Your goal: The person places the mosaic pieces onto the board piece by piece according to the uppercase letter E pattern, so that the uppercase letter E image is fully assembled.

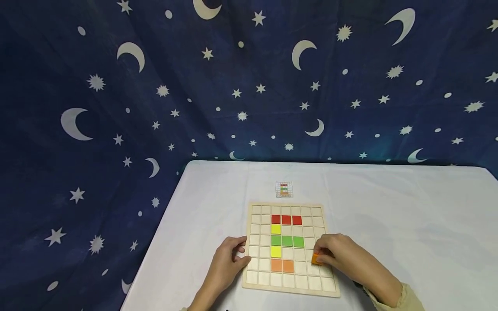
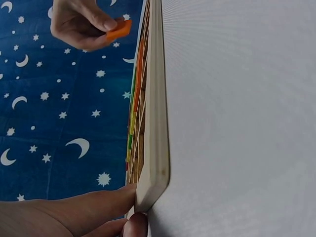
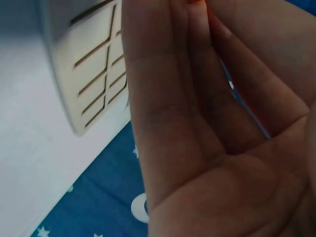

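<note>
A light wooden grid board [image 1: 288,281] lies on the white table. Set in it are three red tiles [image 1: 286,220], a yellow tile [image 1: 276,229], three green tiles [image 1: 287,241], another yellow tile [image 1: 276,252] and two orange tiles [image 1: 282,265]. Between thumb and fingers my right hand [image 1: 344,252] pinches a loose orange tile [image 1: 316,259] over the board's right side; the left wrist view shows this tile [image 2: 119,30] raised above the board. My left hand [image 1: 223,261] touches the board's left edge, thumb and index fingertips apart along it.
Behind the board lies a small printed card [image 1: 284,189] with a coloured grid pattern. A dark blue cloth [image 1: 249,77] with moons and stars hangs beyond the far edge of the white table [image 1: 408,216] and along its left side.
</note>
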Available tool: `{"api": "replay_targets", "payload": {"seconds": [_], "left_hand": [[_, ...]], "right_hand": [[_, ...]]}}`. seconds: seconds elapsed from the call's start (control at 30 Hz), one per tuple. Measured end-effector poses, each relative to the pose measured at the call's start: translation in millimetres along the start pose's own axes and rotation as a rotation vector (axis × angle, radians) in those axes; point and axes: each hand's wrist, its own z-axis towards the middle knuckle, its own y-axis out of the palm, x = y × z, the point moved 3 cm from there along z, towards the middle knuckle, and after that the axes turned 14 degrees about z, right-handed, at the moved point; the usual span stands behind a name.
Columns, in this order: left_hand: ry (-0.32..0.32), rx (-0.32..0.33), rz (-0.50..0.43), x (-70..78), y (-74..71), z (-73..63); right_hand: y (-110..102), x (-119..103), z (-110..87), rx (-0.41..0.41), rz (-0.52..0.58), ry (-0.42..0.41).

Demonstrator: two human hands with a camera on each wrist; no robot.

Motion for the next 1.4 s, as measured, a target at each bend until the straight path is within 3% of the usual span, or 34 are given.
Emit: {"api": "replay_targets", "payload": {"seconds": [0.17,0.57,0.8,1.17,1.23,1.4], "left_hand": [[0.008,-0.005,0.001,1.1,1.3,0.8],[0.006,0.003,0.008,0.1,1.2,2.8],[0.002,-0.003,0.005,2.0,1.1,4.0],[0.034,0.019,0.014,0.4,-1.5,4.6],[0.039,0.041,0.040,1.7,-2.6,5.1],[0.092,0.159,0.219,12.7,-9.8,8.1]], "right_hand": [[9.0,-2.3,9.0,-0.021,0.009,-0.058],[27.4,-5.1,19.1,-0.049,0.076,-0.100],[32.5,-1.9,19.2,-0.026,0.036,-0.132],[33.2,-5.5,16.8,0.027,-0.037,-0.091],[31.0,-8.0,16.8,0.054,-0.070,-0.068],[21.5,-13.9,16.1,0.168,-0.160,-0.050]]}}
